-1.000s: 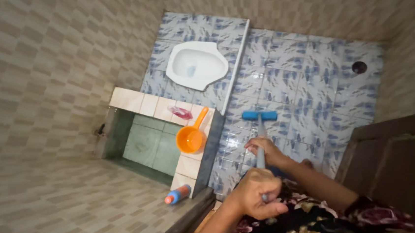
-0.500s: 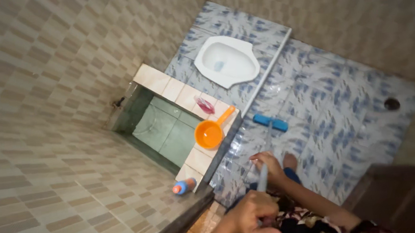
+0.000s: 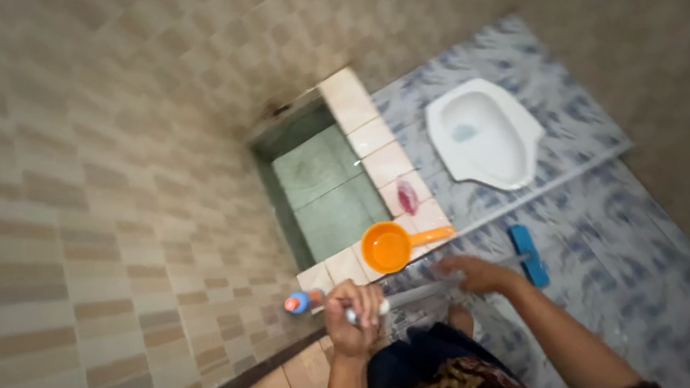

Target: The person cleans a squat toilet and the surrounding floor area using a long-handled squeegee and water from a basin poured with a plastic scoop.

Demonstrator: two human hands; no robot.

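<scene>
My left hand grips the near end of a long grey handle. My right hand holds the same handle farther along. The handle ends in a blue scrubber head resting on the blue-patterned floor tiles. Both hands sit just in front of the tiled water basin's rim, close to an orange dipper lying on that rim.
A white squat toilet sits on a raised tiled step beyond the basin. A pink sachet lies on the rim. A blue bottle with an orange cap lies at the basin's near corner. Beige tiled walls close in on the left.
The view has swung round, so the basin and toilet now lie ahead and to the right. The handle now lies nearly level across my body, and the scrubber head has shifted right on the floor.
</scene>
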